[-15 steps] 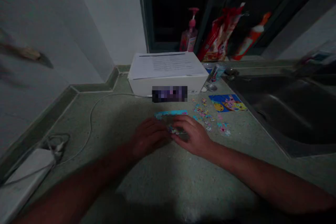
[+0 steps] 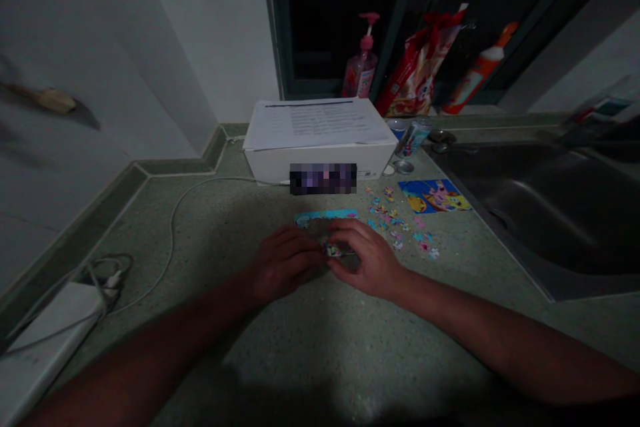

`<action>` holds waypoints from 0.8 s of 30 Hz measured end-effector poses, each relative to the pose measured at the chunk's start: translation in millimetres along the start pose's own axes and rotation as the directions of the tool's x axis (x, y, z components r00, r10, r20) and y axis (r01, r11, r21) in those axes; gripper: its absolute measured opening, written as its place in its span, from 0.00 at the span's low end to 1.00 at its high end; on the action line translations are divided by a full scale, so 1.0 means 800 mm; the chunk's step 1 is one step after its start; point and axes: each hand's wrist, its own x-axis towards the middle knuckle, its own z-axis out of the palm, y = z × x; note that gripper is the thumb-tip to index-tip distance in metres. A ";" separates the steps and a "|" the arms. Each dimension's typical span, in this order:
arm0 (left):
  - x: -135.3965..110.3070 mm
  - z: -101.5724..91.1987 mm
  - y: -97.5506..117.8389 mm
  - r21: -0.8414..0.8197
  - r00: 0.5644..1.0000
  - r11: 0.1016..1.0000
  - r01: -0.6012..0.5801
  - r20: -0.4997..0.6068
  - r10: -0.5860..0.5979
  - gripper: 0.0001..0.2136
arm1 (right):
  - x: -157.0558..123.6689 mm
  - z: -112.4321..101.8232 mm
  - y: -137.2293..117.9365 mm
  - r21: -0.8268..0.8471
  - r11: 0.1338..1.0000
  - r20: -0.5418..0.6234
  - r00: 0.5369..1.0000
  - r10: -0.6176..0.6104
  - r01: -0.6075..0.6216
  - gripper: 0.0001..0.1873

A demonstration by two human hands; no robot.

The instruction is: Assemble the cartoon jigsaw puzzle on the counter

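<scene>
A small cluster of joined jigsaw pieces [image 2: 332, 250] is held just above the counter between my two hands. My left hand [image 2: 286, 260] is closed, its fingertips at the cluster's left end. My right hand [image 2: 370, 257] curves its thumb and fingers round the right side in a loose pinch. Beyond the fingers lies a strip of assembled light-blue puzzle [image 2: 327, 214], partly covered by the hands. Loose jigsaw pieces [image 2: 387, 217] are scattered to the right of my right hand. A colourful cartoon picture card [image 2: 434, 196] lies past them, near the sink.
A white box [image 2: 270, 161] with printed paper [image 2: 320, 123] on top stands at the back. A can [image 2: 415, 139] is beside it. The metal sink [image 2: 525, 287] is on the right. A white cable [image 2: 173, 227] runs along the left to a white power strip [image 2: 60, 333].
Both hands stay almost in place, with only slight finger movement around the joined jigsaw pieces. The view is sharper now.
</scene>
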 end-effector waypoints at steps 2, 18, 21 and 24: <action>0.000 0.000 0.000 0.002 1.000 1.000 -0.003 0.004 0.003 0.04 | 0.000 0.000 -0.001 -0.002 1.000 0.000 1.000 0.000 0.000 0.13; -0.002 0.001 0.000 0.005 1.000 1.000 0.005 0.009 -0.005 0.06 | -0.002 0.001 -0.003 -0.003 1.000 -0.002 1.000 -0.021 0.021 0.15; -0.001 0.000 0.001 0.023 1.000 1.000 -0.007 -0.005 0.007 0.06 | -0.003 0.002 -0.003 0.006 1.000 0.007 1.000 -0.020 0.020 0.16; -0.001 -0.001 0.002 0.029 1.000 1.000 -0.005 -0.016 0.005 0.05 | -0.002 0.002 -0.003 0.028 1.000 0.018 1.000 -0.011 0.011 0.17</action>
